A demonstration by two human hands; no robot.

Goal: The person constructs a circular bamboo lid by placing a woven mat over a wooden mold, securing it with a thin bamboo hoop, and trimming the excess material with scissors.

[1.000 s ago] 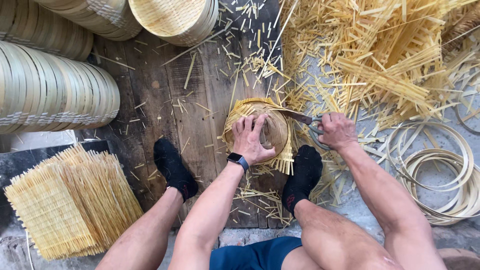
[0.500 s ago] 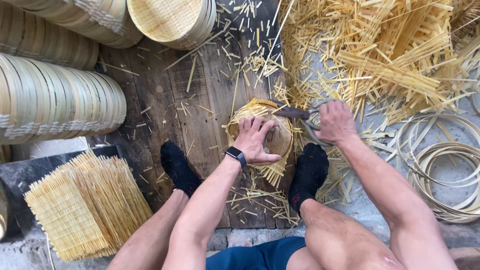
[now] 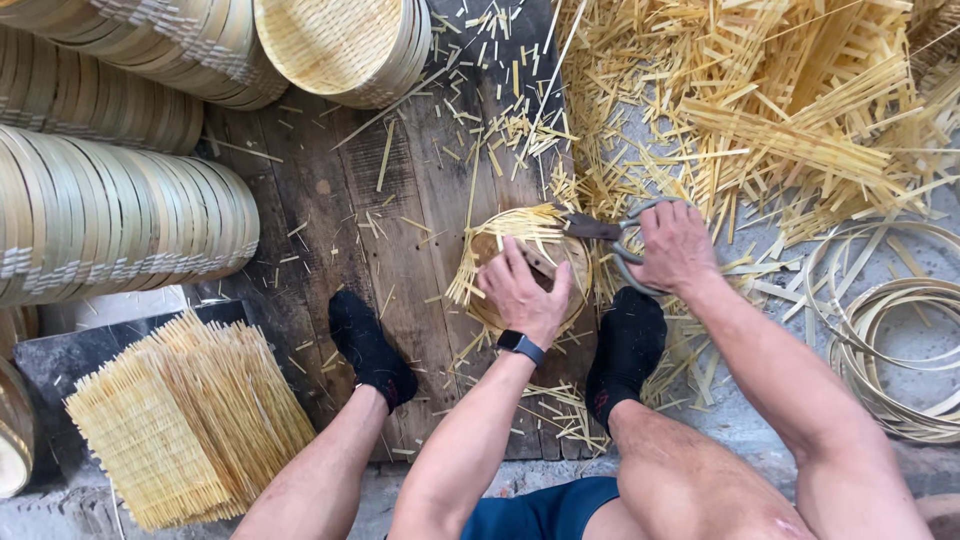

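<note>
1. Woven bamboo mat (image 3: 520,235) lies over a round form on the plank floor (image 3: 400,230), between the two black-socked feet. Loose strip ends stick out past its left and top edge.
2. Hidden: left hand (image 3: 525,290) covers the mat's centre; the form's lower rim is behind the wrist and smartwatch (image 3: 521,347).
3. Left hand: pressed flat on the mat, fingers spread, gripping nothing.
4. Right hand (image 3: 675,245): closed around the handles of the shears (image 3: 610,232). Blades point left, tips at the mat's upper right edge. Can't tell how far the blades are open.
5. Right of the hands: pile of cut bamboo strips (image 3: 780,130) and coiled bamboo hoops (image 3: 900,330), the hoops cut off by the frame edge.
6. Left: stacked steamer rims (image 3: 120,220) and a stack of square woven mats (image 3: 180,420), well apart from both hands.
</note>
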